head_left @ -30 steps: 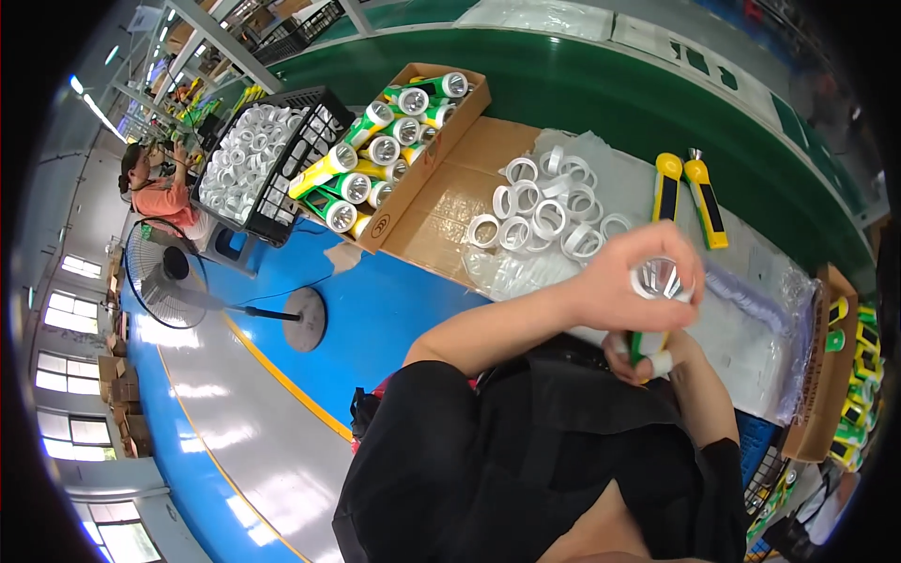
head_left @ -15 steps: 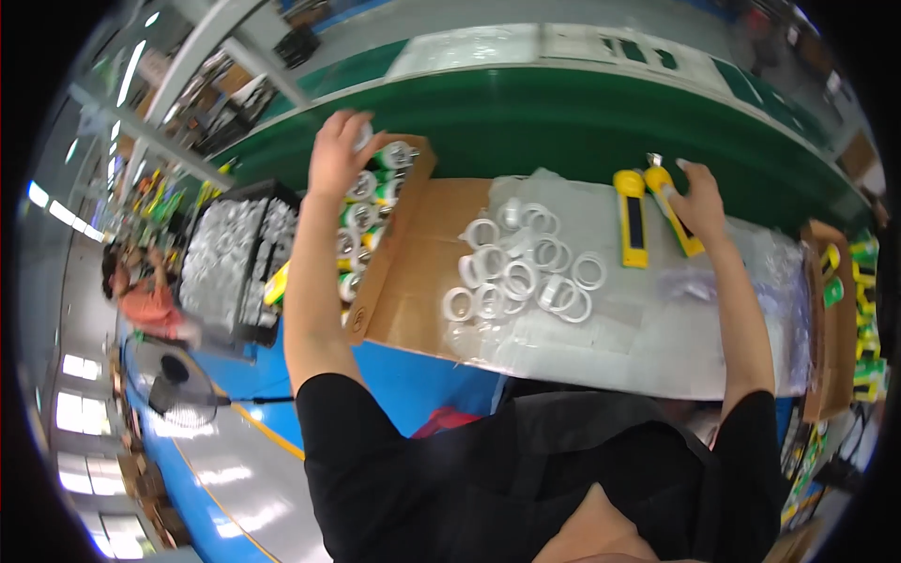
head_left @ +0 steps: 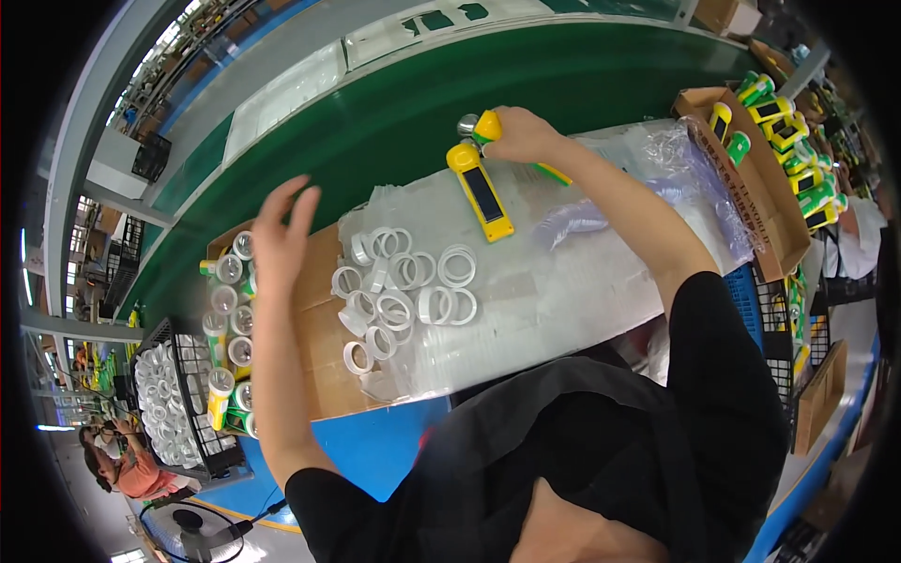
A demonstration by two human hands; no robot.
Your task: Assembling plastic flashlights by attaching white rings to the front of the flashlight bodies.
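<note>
My left hand (head_left: 282, 235) is raised over the edge of a cardboard box of flashlights with clear round heads (head_left: 224, 299). Its fingers are apart and nothing shows between them. My right hand (head_left: 522, 136) is closed around a yellow-and-green flashlight (head_left: 487, 127), whose shiny round end sticks out past the fingers; part of its body is hidden by the hand. Just left of it, a yellow flashlight with a long black panel (head_left: 481, 192) lies on the plastic-covered work surface. Loose white rings (head_left: 394, 307) are spread in a group between my hands.
A second cardboard box (head_left: 765, 216) stands at the right, with several yellow and green flashlights (head_left: 803, 155) beside it. Crumpled clear plastic (head_left: 657, 155) lies near it. A black crate of clear parts (head_left: 164, 413) is at the far left; a person (head_left: 141, 469) and a fan (head_left: 192, 535) are beyond.
The view has swung to the right. My left hand has come away from the box's far end, fingers spread. My right hand has closed around the flashlight it was reaching over.
</note>
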